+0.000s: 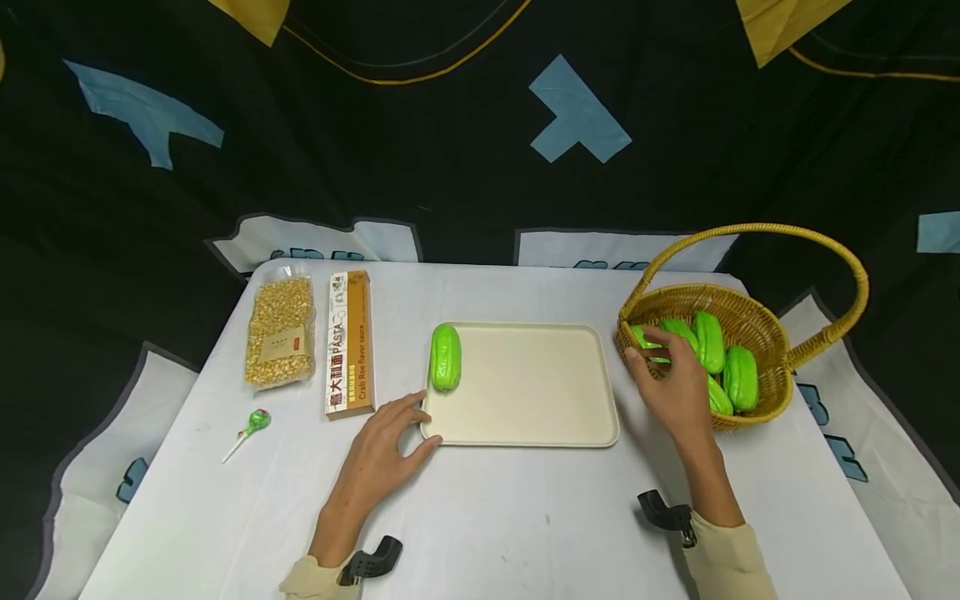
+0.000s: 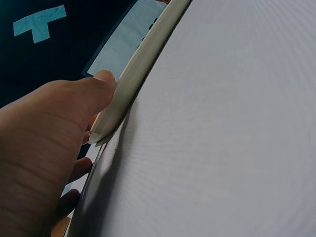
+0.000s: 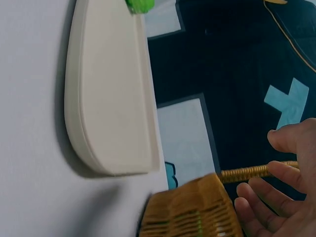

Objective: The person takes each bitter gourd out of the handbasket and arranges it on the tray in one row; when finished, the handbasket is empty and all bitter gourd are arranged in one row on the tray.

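My left hand [image 1: 384, 446] grips the near left corner of the cream tray [image 1: 525, 392], thumb [image 2: 104, 86] on the near rim and fingers round the left side. At the tray's left end lies a glossy green, ribbed, oblong toy vegetable [image 1: 446, 358]. My right hand [image 1: 678, 387] hangs over the left side of the wicker basket [image 1: 776, 400], its fingers loosely bent with nothing between them in the right wrist view. Several matching green toy vegetables [image 1: 741, 379] lie in the basket; the hand partly covers some of them.
A bag of corn kernels [image 1: 281, 321] and a pasta box [image 1: 349, 346] lie left of the tray. Nearer the left edge is a lollipop [image 1: 255, 422]. The basket's tall handle [image 1: 750, 227] arches over its opening. A black cloth [image 1: 450, 175] hangs behind the white table [image 1: 510, 517].
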The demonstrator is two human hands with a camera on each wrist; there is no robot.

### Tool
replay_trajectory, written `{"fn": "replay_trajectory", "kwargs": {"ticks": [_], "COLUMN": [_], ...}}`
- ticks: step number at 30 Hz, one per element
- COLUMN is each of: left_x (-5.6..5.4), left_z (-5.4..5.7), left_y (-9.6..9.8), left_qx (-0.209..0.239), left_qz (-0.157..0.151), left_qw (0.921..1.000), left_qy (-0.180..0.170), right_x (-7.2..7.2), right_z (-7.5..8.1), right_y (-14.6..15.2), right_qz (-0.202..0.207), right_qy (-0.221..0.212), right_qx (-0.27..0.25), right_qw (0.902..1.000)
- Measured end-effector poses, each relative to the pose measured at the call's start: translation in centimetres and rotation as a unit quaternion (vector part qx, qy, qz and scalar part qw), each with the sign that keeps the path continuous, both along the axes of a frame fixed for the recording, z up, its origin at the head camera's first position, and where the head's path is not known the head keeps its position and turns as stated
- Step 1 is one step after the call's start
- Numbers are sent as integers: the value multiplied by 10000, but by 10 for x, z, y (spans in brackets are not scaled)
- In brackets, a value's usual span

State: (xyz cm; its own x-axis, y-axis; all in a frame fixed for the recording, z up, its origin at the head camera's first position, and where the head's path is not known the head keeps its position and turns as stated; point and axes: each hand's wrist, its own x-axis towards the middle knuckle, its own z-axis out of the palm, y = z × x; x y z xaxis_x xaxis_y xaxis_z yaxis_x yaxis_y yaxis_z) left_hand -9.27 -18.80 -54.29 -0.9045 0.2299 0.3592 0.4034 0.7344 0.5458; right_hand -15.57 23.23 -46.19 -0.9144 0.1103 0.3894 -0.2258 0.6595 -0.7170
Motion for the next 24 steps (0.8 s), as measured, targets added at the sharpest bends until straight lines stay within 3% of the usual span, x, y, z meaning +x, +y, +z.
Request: {"fn": "replay_trajectory", "kwargs": {"ticks": [12, 24], "left_x": [-1, -1], "left_z": [-2, -2], "left_y": [-1, 0], "left_qx": [51, 48], "left_qz": [43, 32], "left_qw": [10000, 10000], "left_qy": [71, 9], "right_x": [-1, -11], "right_z": [6, 9], "right_y": [22, 47], "right_qz": [-426, -758], "right_qy": [-1, -129], "right_qx": [44, 448], "right_qw": [9991, 9960]}}
